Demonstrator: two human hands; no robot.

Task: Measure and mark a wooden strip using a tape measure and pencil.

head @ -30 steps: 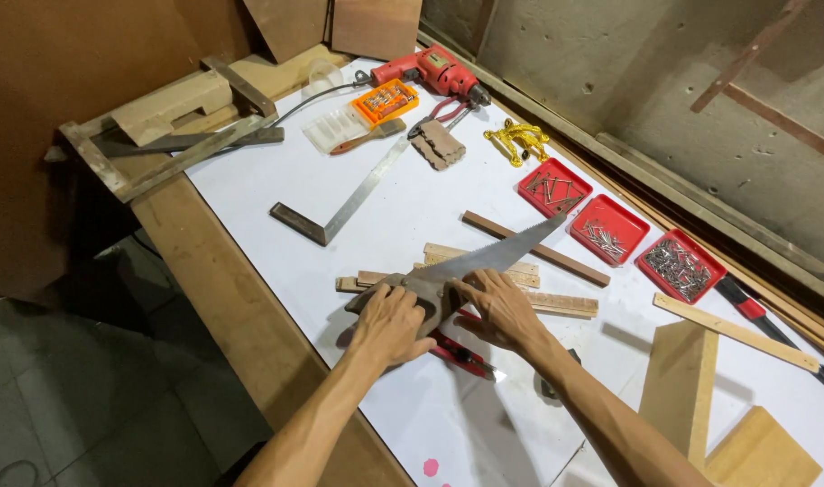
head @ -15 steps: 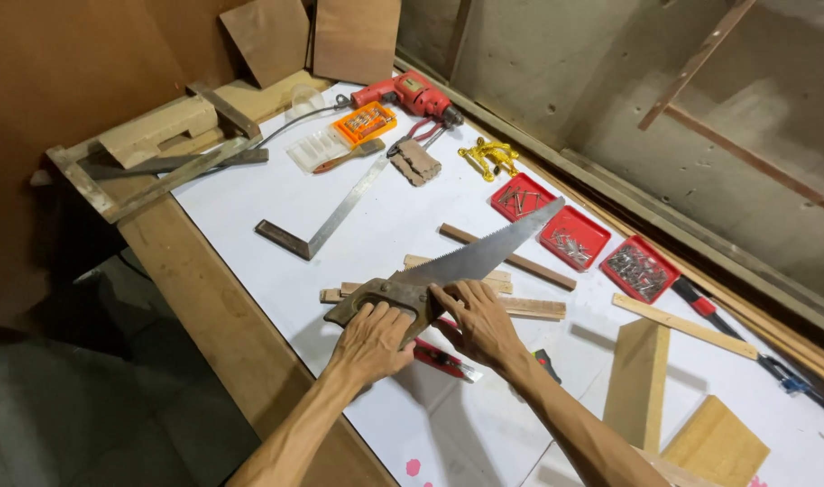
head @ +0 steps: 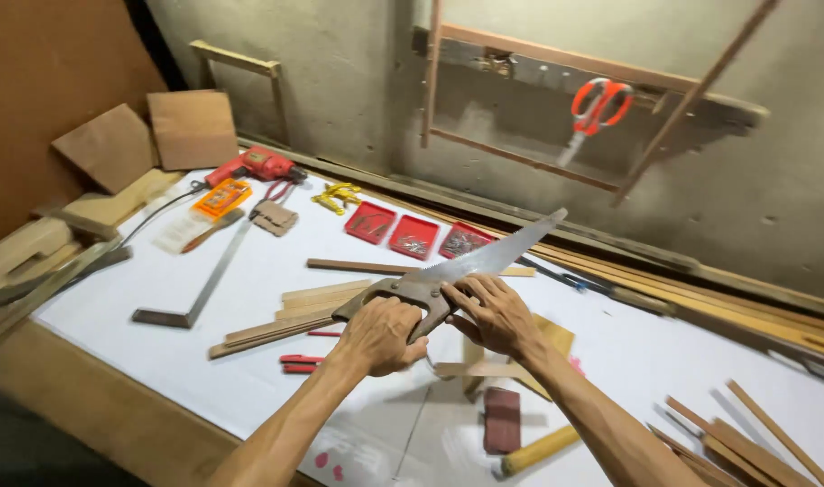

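Observation:
A hand saw (head: 484,261) with a wooden handle is held up above the white-covered workbench (head: 276,271), its blade pointing up and to the right. My left hand (head: 380,335) grips the handle. My right hand (head: 491,314) rests with spread fingers on the blade just past the handle. Below the saw lie several flat wooden strips (head: 281,317) and a long thin wooden strip (head: 367,267). A red-handled tool (head: 299,363) lies on the bench near my left wrist.
A metal try square (head: 200,290), three red trays of small hardware (head: 416,236), a red drill (head: 254,165), a yellow clamp (head: 337,195) and a brush (head: 209,232) lie on the bench. A hammer (head: 511,433) lies at the front. Orange scissors (head: 597,106) hang on the wall. Wood strips (head: 745,446) lie right.
Both hands have lifted the saw off the strips and raised it higher. The view has swung up and right, so the wall and hanging scissors now show.

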